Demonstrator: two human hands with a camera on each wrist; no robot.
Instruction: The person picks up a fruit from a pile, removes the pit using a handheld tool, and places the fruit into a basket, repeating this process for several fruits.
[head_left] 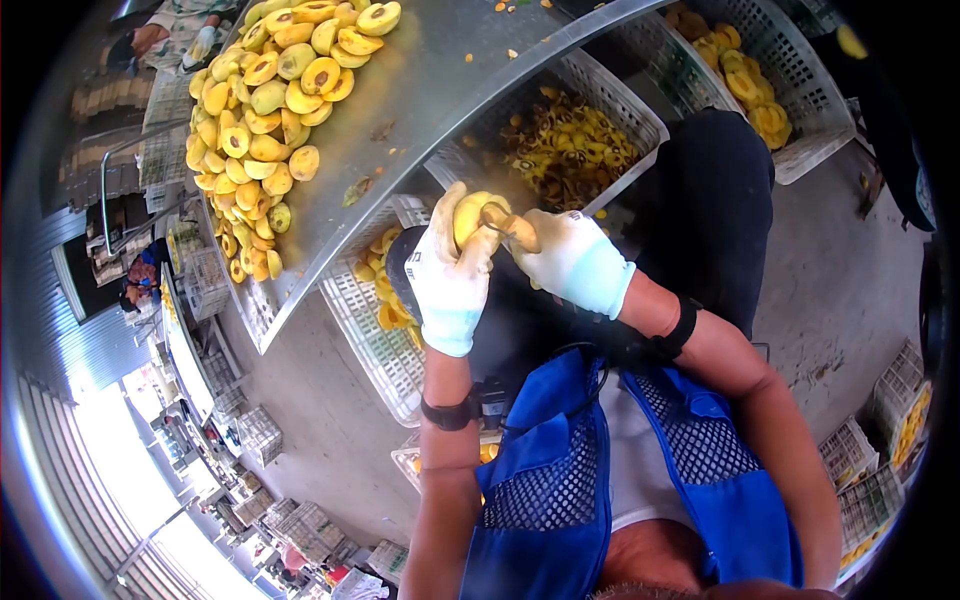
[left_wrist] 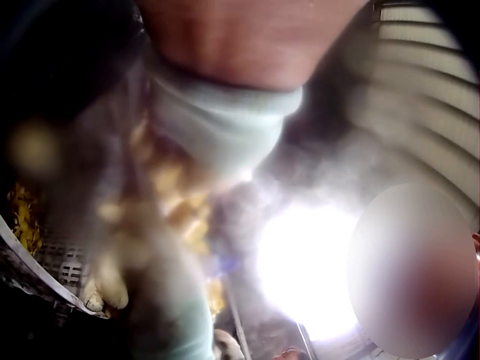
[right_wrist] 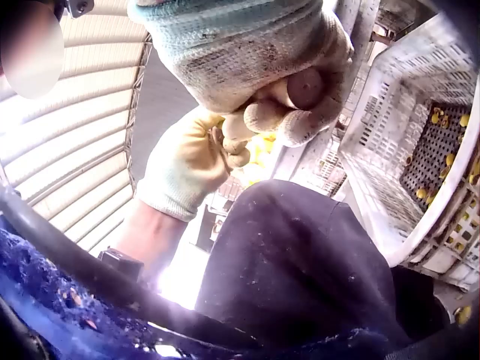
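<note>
In the head view, the gloved left hand (head_left: 448, 275) holds a yellow fruit piece (head_left: 468, 218) between its thumb and fingers. The gloved right hand (head_left: 578, 258) curls round a tool's brown handle (head_left: 522, 234), whose curved metal end lies against the fruit. Seen from the right wrist, the right hand (right_wrist: 247, 60) wraps the handle (right_wrist: 305, 88), its round end showing, and the left hand (right_wrist: 184, 161) is close against its fingertips. Glare and blur cover much of the left wrist view; a pale glove cuff (left_wrist: 225, 127) shows, but the fruit there cannot be made out.
Halved yellow fruit (head_left: 265, 120) is heaped on a metal table (head_left: 430, 85) at upper left. A crate of peelings and scraps (head_left: 575, 145) stands beyond the hands. Fruit fills another crate (head_left: 800, 80) at upper right, and a white crate (head_left: 365, 345) stands beside the left hand.
</note>
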